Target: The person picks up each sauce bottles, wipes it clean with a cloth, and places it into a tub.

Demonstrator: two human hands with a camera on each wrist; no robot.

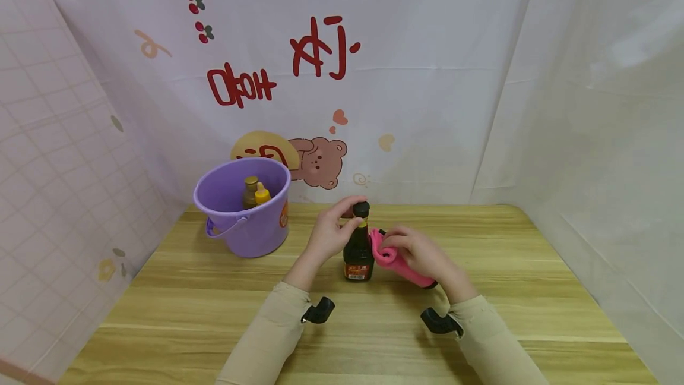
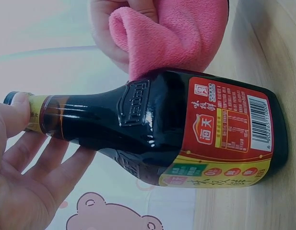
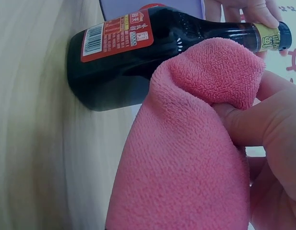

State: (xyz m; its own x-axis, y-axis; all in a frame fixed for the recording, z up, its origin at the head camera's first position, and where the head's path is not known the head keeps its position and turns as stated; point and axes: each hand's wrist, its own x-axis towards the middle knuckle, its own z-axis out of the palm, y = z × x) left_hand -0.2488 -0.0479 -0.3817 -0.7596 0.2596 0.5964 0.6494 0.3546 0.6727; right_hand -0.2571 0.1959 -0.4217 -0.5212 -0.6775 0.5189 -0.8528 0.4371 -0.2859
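A dark glass soy sauce bottle (image 1: 357, 251) with a red and yellow label stands upright on the table. My left hand (image 1: 330, 232) grips it by the neck, thumb and fingers around the yellow band below the cap, clearly seen in the left wrist view. To its right, my right hand (image 1: 419, 251) pinches a bunched pink cloth (image 3: 186, 143). A fold of the cloth lies against the bottle's side in the left wrist view. The cloth's lower end hangs toward the table, and part of the right hand's fingers is hidden behind it.
At the back left of the wooden table (image 1: 342, 337) stands a purple bucket (image 1: 256, 233) with a handle. Inside it are a brownish bottle (image 1: 249, 192) and a yellow-capped one (image 1: 262, 194). A printed curtain (image 1: 427, 106) hangs behind the table.
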